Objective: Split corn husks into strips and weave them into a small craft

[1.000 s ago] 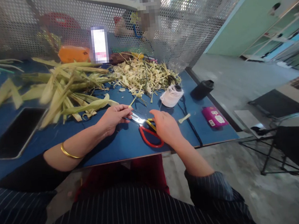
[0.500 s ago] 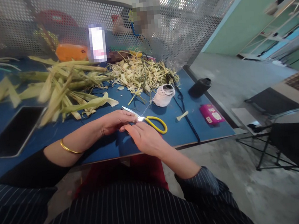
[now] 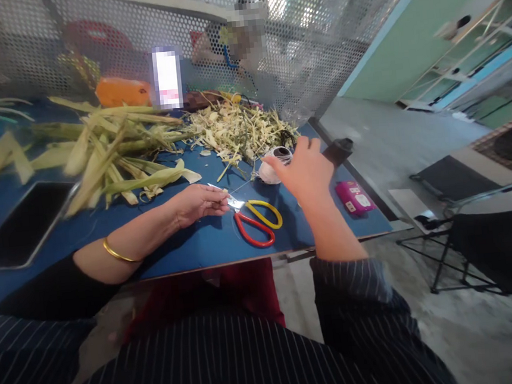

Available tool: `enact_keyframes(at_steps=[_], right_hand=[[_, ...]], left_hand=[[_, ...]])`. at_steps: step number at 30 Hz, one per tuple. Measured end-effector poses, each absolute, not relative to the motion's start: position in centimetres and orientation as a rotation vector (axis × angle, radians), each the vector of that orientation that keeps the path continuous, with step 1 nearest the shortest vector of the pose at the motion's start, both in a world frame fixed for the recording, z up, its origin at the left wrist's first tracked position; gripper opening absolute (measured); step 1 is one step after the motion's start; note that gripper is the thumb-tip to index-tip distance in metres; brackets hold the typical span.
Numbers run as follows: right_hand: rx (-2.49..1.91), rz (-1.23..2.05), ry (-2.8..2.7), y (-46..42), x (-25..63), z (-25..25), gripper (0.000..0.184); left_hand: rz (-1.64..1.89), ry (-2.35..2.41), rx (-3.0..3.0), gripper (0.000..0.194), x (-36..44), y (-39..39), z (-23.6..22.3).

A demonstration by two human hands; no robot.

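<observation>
My left hand (image 3: 203, 202) is closed in a pinch at the scissor tips. A thin white thread (image 3: 242, 186) runs from its fingertips to the spool of white thread (image 3: 268, 172); a small pale bit shows at the fingertips, too small to name. Under those fingers the scissors (image 3: 258, 221), with one red and one yellow handle, lie on the blue table. My right hand (image 3: 308, 166) is raised just right of the spool, thumb apart from the bent fingers, with nothing seen in it. Its wrist hides most of a small pale husk piece (image 3: 299, 204).
Long corn husks (image 3: 112, 145) lie left, and a heap of shredded husk (image 3: 241, 127) at the back. A dark tablet-like slab (image 3: 23, 224), an orange pack (image 3: 122, 92), a black bottle-shaped object (image 3: 340, 149) and a purple packet (image 3: 355, 197) surround the work area. A perforated screen (image 3: 315, 49) stands behind.
My right hand first left the scissor handles, came to my left fingertips, then swung right and up beside the spool. My left hand has kept its pinch near the scissor blades.
</observation>
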State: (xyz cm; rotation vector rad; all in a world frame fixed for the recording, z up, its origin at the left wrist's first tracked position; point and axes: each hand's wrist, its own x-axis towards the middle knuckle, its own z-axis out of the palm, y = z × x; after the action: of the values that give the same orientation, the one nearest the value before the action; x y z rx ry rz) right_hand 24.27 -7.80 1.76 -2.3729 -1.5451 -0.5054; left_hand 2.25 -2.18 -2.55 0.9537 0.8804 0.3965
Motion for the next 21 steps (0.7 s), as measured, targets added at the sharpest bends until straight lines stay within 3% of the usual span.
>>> enact_keyframes(at_steps=[4, 9, 12, 17, 21], right_hand=[[-2.577, -0.323, -1.678, -4.0, 26.4, 2.2, 0.080], [-2.573, -0.154, -1.933, -3.9, 29.2, 3.1, 0.046], [-2.492, -0.057, -2.040, -4.6, 31.2, 3.8, 0.049], [-2.294, -0.218, -2.147, -5.4, 32.4, 2.7, 0.063], [-2.188, -0.509, -1.907, -7.1, 31.5, 1.6, 0.056]], left_hand=[[0.428, 0.890, 0.979, 0.012, 1.8, -1.4, -2.4], [0.470, 0.945, 0.989, 0.010, 1.4, -0.4, -2.4], [0.466, 0.963, 0.992, 0.009, 1.4, -0.2, -2.5], [0.449, 0.962, 0.999, 0.008, 1.3, -0.2, -2.4], [0.417, 0.897, 1.027, 0.009, 0.9, 0.3, -2.4]])
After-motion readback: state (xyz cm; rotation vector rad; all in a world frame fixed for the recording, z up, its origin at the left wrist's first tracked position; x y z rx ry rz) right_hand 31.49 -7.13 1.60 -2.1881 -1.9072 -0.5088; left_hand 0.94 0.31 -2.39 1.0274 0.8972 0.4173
